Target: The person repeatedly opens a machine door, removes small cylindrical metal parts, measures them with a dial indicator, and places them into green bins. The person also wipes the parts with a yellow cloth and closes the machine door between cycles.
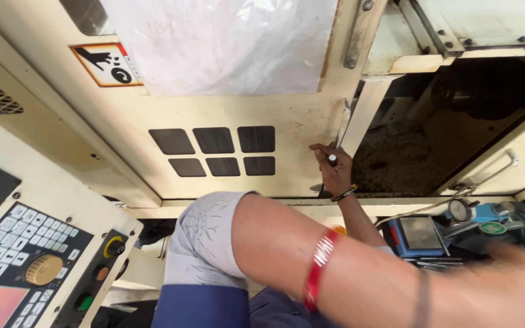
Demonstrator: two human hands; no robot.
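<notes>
My right hand (333,167) is closed around the lower end of a metal handle (343,129) at the right edge of a cream machine door (274,115); a green bangle circles its wrist. My left arm, in a grey sleeve with a red bangle, crosses the foreground towards the right. My left hand (511,273) is blurred at the lower right, close to a pile of tools, and I cannot make out whether it holds anything.
To the right of the door is the dark, dirty machine interior (408,158). A dial gauge (460,209) and a blue box-shaped device (419,234) lie on the ledge below. A control panel (25,261) with keys, a knob and buttons is at the lower left.
</notes>
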